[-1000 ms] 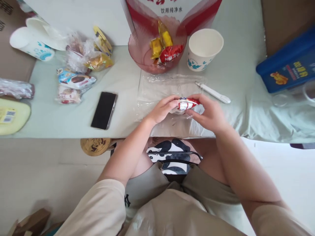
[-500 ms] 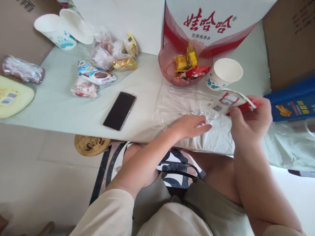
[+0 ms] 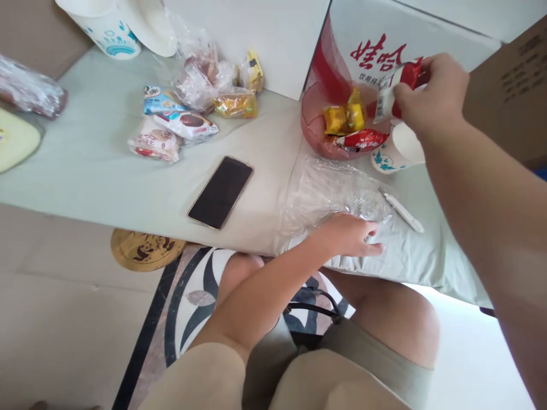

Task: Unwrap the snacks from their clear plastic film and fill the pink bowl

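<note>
My right hand (image 3: 440,94) is closed on a red and white snack packet (image 3: 395,91), raised at the right rim of a pink clear bowl (image 3: 314,128). Inside the bowl lie yellow-wrapped snacks (image 3: 342,118) and a red packet (image 3: 363,138). My left hand (image 3: 352,234) rests on a crumpled clear plastic bag (image 3: 329,185), its fingers apart and nothing in them. To the right of that hand lies a slim white utility knife (image 3: 401,210). A paper cup (image 3: 397,151) beside the bowl is partly hidden by my right arm.
A phone (image 3: 221,192) lies left of the bag. Further left are several wrapped snacks (image 3: 186,122), paper cups (image 3: 113,34) and a wrapped brown item (image 3: 32,88). A white and red carton (image 3: 337,51) stands behind the bowl. The table's front edge runs above my knees.
My right hand has lifted the packet up and away to the bowl's edge. The utility knife now lies on the table. My left hand stays on the bag; the camera view has shifted.
</note>
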{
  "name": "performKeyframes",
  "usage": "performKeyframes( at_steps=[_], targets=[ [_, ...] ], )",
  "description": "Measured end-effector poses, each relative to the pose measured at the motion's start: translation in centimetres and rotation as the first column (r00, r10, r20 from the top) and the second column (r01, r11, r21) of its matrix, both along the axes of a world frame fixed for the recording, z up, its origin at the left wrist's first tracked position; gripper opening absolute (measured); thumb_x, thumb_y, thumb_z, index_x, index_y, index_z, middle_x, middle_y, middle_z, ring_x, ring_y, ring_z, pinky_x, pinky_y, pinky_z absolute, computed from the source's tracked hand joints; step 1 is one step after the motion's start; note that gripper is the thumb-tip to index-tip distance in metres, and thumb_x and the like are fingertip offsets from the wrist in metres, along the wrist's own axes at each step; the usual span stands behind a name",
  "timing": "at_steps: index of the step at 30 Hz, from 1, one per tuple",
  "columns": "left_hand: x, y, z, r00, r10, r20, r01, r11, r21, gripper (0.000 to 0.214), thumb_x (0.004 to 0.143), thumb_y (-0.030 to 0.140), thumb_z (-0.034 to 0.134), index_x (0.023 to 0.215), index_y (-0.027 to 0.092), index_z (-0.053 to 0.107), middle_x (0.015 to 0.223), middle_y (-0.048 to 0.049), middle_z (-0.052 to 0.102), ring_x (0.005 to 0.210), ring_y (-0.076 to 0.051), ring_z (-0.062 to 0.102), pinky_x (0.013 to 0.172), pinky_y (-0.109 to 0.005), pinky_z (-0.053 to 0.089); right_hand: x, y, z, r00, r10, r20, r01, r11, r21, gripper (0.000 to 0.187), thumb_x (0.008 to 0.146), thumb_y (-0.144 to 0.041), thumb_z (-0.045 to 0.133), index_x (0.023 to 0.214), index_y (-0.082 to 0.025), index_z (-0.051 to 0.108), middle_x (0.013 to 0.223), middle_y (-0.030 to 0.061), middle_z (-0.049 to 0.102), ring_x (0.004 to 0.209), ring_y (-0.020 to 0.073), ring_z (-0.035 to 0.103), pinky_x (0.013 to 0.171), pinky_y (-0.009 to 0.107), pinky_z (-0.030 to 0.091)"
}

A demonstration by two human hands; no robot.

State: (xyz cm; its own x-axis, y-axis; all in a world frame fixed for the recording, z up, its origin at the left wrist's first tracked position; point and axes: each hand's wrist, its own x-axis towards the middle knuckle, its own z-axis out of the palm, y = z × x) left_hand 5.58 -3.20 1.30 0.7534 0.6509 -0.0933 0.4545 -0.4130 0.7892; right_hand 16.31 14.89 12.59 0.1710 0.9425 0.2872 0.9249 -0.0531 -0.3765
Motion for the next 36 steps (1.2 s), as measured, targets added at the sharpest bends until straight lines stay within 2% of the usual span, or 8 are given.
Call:
performKeyframes(
  at_steps=[6,9,12,17,21,25,31,36],
  targets=[
    [-0.1,0.4,0.5,1.0,-0.022,-0.007,0.021,0.998,-0.06,0.043,0.089,0.056,0.048,0.104,0.02,0.065,0.092,-0.0053,0.074,0.086,-0.021,0.067,0.092,-0.04,0.048,-0.6,-1.0,-0.8,0.985,0.0,-0.174,0.017,0.995,0.094,0.041,0.087,-0.03,0.064,0.12,-0.006,0.062,0.103,0.0064,0.063,0.085,0.0124,0.052,0.085,0.037,0.043],
    [-0.4,0.5,1.0,0.999,-0.034,-0.002,0.034,0.996,-0.083,0.038,0.09,0.05,0.049,0.107,0.02,0.065,0.104,-0.0072,0.074,0.097,-0.022,0.067,0.096,-0.04,0.047,0.7,-7.7,-2.1,0.937,0.276,-0.216,-0.205,0.932,0.3,0.017,0.083,-0.015,0.057,0.098,-0.015,0.065,0.089,0.0001,0.06,0.075,0.011,0.055,0.074,0.031,0.046],
    [-0.6,0.7,1.2,0.999,0.001,0.049,0.004,0.994,-0.113,0.027,0.093,0.032,0.046,0.109,0.021,0.065,0.113,-0.0075,0.074,0.106,-0.023,0.067,0.093,-0.038,0.048,3.9,-16.9,-5.1,0.88,0.438,-0.181,-0.351,0.859,0.372,0.007,0.088,-0.027,0.058,0.09,-0.024,0.064,0.085,0.0009,0.065,0.082,0.0195,0.064,0.076,0.038,0.049],
    [0.2,1.6,0.1,0.947,0.211,0.24,-0.147,0.955,-0.259,0.023,0.092,0.018,0.043,0.101,0.02,0.064,0.105,-0.0051,0.074,0.096,-0.018,0.068,0.086,-0.033,0.051,7.3,-27.0,-11.8,0.828,0.538,-0.157,-0.542,0.84,0.02,0.055,0.08,-0.046,0.072,0.129,-0.024,0.058,0.128,0.0147,0.068,0.118,0.0335,0.066,0.096,0.052,0.055],
    [0.1,1.5,-0.4,0.823,0.393,0.409,-0.227,0.89,-0.396,0.022,0.091,0.013,0.04,0.099,0.017,0.061,0.098,-0.0055,0.073,0.091,-0.013,0.068,0.09,-0.031,0.052,7.1,-28.0,-14.2,0.839,0.516,-0.172,-0.528,0.849,-0.032,0.033,0.088,-0.035,0.065,0.119,-0.025,0.067,0.12,0.0114,0.074,0.125,0.0316,0.065,0.105,0.054,0.052],
    [-2.9,-0.6,1.4,0.726,0.448,0.522,-0.325,0.892,-0.314,0.022,0.095,0.021,0.04,0.101,0.018,0.061,0.099,-0.0063,0.073,0.095,-0.015,0.069,0.094,-0.033,0.052,7.3,-27.7,-13.7,0.865,0.359,-0.352,-0.388,0.921,-0.015,0.019,0.093,-0.03,0.056,0.095,-0.025,0.074,0.099,0.0057,0.079,0.101,0.026,0.074,0.091,0.046,0.058],
    [-7.4,-5.3,2.1,0.984,0.147,0.099,-0.165,0.966,0.201,0.045,0.075,0.03,0.075,0.119,0.02,0.066,0.128,-0.0101,0.07,0.126,-0.029,0.061,0.113,-0.047,0.045,7.2,-27.4,-13.1,0.776,0.003,-0.631,0.021,0.999,0.032,0.016,0.089,-0.032,0.06,0.088,-0.023,0.073,0.075,0.0009,0.075,0.075,0.0195,0.073,0.077,0.037,0.058],
    [-8.7,-5.0,0.6,0.921,0.377,0.094,-0.388,0.887,0.25,0.021,0.085,0.014,0.057,0.096,0.022,0.073,0.11,-0.0059,0.076,0.106,-0.022,0.07,0.1,-0.039,0.054,8.3,-27.0,-12.9,0.703,0.015,-0.711,0.11,0.985,0.13,0.016,0.09,-0.037,0.063,0.093,-0.023,0.069,0.067,-0.0023,0.068,0.063,0.0159,0.068,0.069,0.034,0.057]
  ],
)
